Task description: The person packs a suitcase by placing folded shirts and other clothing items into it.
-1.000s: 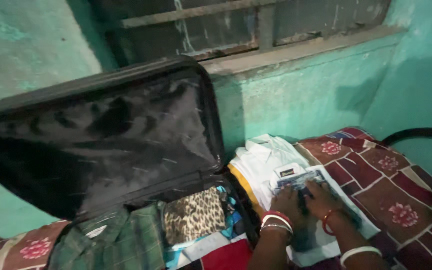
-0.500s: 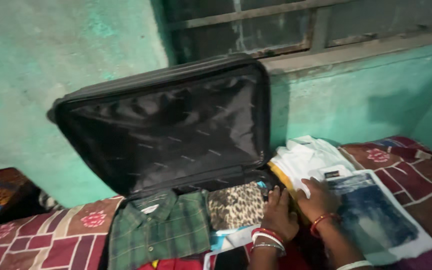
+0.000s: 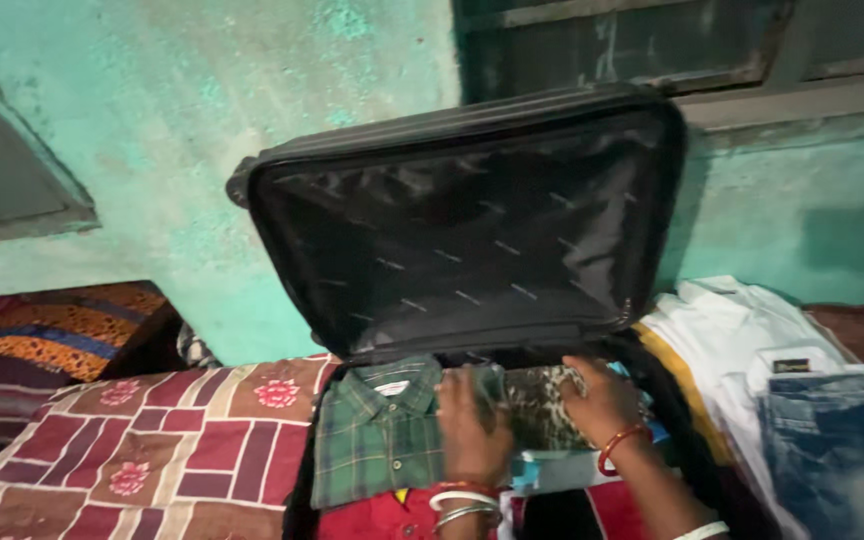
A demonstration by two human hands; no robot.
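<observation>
My left hand (image 3: 472,430) is blurred and hides part of the green checked shirt (image 3: 372,435). The bottom edge cuts the red garment (image 3: 377,515), and the right edge cuts the packed jeans (image 3: 842,440).

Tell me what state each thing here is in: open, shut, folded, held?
Suitcase: open, lid propped against the wall.
Green plaid shirt: folded, inside the suitcase.
Leopard-print cloth: packed, both hands on it.
Left hand: pressing flat.
Right hand: pressing flat.
White clothes: folded, stacked beside the suitcase.
Jeans: outside, on the stack.
</observation>
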